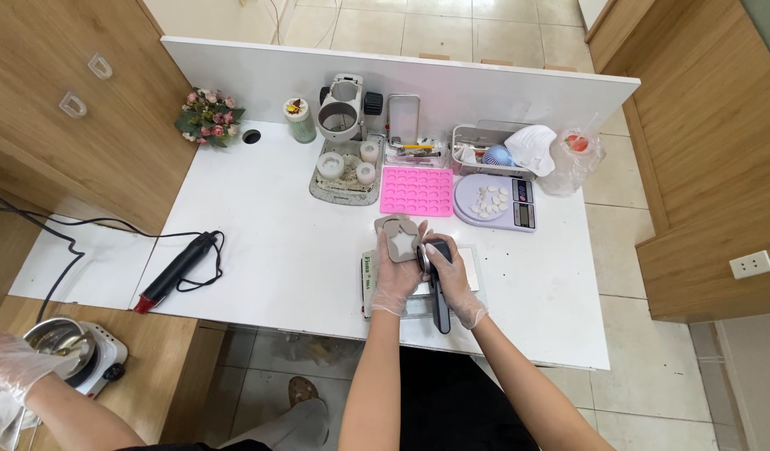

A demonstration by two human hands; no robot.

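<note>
Clear thin gloves cover both of the person's hands, which meet above the near edge of the white bench point(268, 250). The left hand point(395, 269) has its fingers closed around a grey mould point(399, 238) with a pale star-shaped hollow, held tilted up off the bench. The right hand point(453, 280) has its fingers wrapped round a dark handheld tool point(438, 292), whose round head sits right against the mould's edge. Under both lies a flat tray-like board point(472, 280) near that same edge.

Risks, as I judge them: the mould is gripped in the air, not resting on anything, so a push from the tool could twist it out of the glove (thin gloves slip easily) and drop it onto the board or off the near edge. The tool's long body hangs past the bench edge, so a loosened grip would send it to the floor.

Further back, a pink silicone mould point(416, 190) and a lilac kitchen scale point(495, 201) bearing small white pieces sit close behind the hands; a wide elbow swing could scatter those. Toward the left edge a black heat gun point(177, 269) lies with its cord trailing off, which could snag.
</note>
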